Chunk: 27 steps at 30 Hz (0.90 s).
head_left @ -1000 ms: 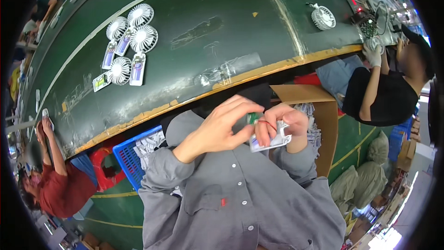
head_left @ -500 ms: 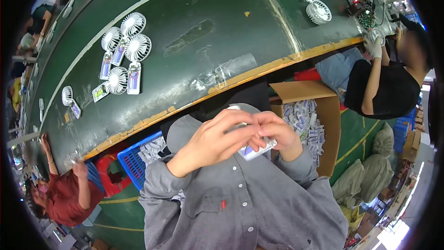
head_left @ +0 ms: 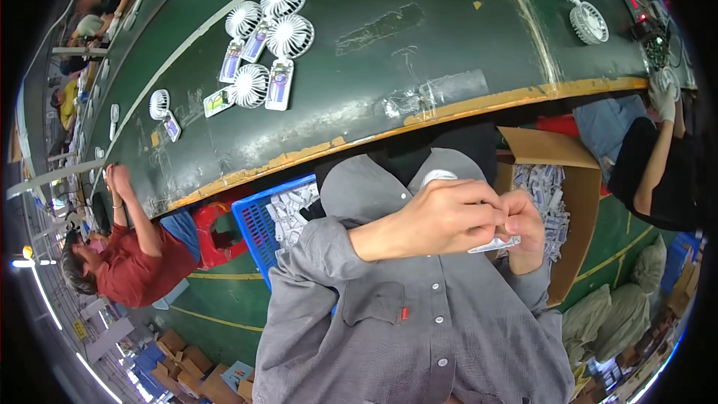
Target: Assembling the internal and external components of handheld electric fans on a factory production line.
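Note:
Both hands are together above my lap, around a small white handheld fan [head_left: 496, 244]. The end of its flat handle shows beneath my fingers, and a ribbed white edge, seemingly the fan head, peeks out beyond my left hand. My left hand [head_left: 452, 217] is curled over the fan, its fingertips meeting those of the other hand. On the handle end, my right hand [head_left: 526, 223] is closed with thumb and fingers bent. My fingers hide most of the fan. Several similar white fans [head_left: 290, 36] with open-faced handles lie on the green table [head_left: 336, 82].
Below the table edge, a blue crate [head_left: 253, 228] and an open cardboard box [head_left: 583, 236] hold many small wrapped parts. One fan [head_left: 158, 105] lies apart at left, another [head_left: 588, 21] at right. A person in red [head_left: 142, 269] sits left; a gloved person in black [head_left: 658, 172] works right.
My view has shifted, so the table and fans appear farther right and higher. Both hands stay on the fan; its handle is now more covered and turned flatter.

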{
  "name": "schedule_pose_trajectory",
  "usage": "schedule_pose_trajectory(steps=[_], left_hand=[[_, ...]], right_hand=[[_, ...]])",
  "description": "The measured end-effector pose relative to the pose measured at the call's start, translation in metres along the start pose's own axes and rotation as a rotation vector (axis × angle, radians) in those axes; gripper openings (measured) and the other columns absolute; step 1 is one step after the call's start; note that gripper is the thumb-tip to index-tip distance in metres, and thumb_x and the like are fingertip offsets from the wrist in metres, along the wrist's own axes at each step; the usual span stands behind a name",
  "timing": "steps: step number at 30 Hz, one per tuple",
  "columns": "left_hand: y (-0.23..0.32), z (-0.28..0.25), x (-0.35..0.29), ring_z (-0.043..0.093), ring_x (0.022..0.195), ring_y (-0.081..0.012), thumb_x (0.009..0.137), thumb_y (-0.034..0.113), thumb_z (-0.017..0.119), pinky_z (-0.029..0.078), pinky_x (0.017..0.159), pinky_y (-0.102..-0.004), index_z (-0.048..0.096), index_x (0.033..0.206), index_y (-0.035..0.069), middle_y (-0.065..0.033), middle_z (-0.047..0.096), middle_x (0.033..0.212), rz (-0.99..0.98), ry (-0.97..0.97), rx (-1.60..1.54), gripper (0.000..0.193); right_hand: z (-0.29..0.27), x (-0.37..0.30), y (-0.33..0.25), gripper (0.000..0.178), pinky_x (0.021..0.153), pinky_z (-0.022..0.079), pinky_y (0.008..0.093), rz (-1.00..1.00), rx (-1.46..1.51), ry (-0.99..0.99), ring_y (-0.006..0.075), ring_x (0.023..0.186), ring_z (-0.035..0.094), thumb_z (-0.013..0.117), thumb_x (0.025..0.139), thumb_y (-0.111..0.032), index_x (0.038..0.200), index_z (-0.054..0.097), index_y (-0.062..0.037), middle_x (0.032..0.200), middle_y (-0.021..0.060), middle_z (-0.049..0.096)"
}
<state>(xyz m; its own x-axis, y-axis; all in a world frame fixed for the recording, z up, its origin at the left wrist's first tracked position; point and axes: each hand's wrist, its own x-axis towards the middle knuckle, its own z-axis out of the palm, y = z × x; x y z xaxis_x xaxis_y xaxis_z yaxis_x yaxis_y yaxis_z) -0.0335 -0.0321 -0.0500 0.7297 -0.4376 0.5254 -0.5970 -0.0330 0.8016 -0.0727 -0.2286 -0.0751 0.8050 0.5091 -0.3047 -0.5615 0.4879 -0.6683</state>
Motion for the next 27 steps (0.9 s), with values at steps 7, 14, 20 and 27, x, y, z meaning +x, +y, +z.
schedule_pose_trajectory(steps=[7,14,20,27], left_hand=[[-0.011,0.009,0.016,0.064,0.065,-0.013,0.069,0.001,0.074,0.05,0.054,-0.0245,0.07,0.077,0.004,-0.0034,0.067,0.083,-0.282,-0.164,-0.371,0.01],[-0.028,-0.061,0.033,0.069,0.083,-0.0276,0.076,-0.011,0.067,0.056,0.067,-0.0327,0.066,0.087,0.0,-0.0135,0.063,0.093,-0.41,0.143,-0.965,0.016],[-0.037,-0.057,0.037,0.067,0.087,-0.0257,0.083,-0.001,0.059,0.054,0.069,-0.0312,0.061,0.095,0.003,-0.0126,0.06,0.095,-0.469,0.343,-1.265,0.013],[-0.018,-0.014,0.053,0.064,0.095,-0.0242,0.083,-0.003,0.059,0.053,0.072,-0.0287,0.058,0.099,0.002,-0.0142,0.059,0.102,-0.387,0.338,-1.349,0.016]], right_hand=[[-0.016,-0.03,0.013,0.031,0.042,0.032,0.0312,-0.315,0.072,-0.184,0.0167,0.037,0.04,0.067,0.072,-0.02,0.052,0.05,-0.0023,0.045,0.004,0.044],[-0.148,-0.153,0.027,0.031,0.073,0.049,0.0388,0.153,-0.321,0.684,0.0277,0.063,0.059,0.065,0.082,-0.031,0.088,0.059,-0.001,0.068,0.0127,0.058],[-0.102,-0.084,0.043,0.074,0.108,0.034,0.0424,-0.025,-1.114,0.876,0.0307,0.129,0.047,0.073,0.08,-0.025,0.141,0.04,-0.0005,0.135,0.0194,0.051],[0.022,0.049,0.012,0.027,0.085,0.049,0.0379,-0.944,-1.143,0.496,0.0329,0.1,0.061,0.071,0.077,-0.001,0.102,0.063,0.0011,0.109,0.0159,0.062]])
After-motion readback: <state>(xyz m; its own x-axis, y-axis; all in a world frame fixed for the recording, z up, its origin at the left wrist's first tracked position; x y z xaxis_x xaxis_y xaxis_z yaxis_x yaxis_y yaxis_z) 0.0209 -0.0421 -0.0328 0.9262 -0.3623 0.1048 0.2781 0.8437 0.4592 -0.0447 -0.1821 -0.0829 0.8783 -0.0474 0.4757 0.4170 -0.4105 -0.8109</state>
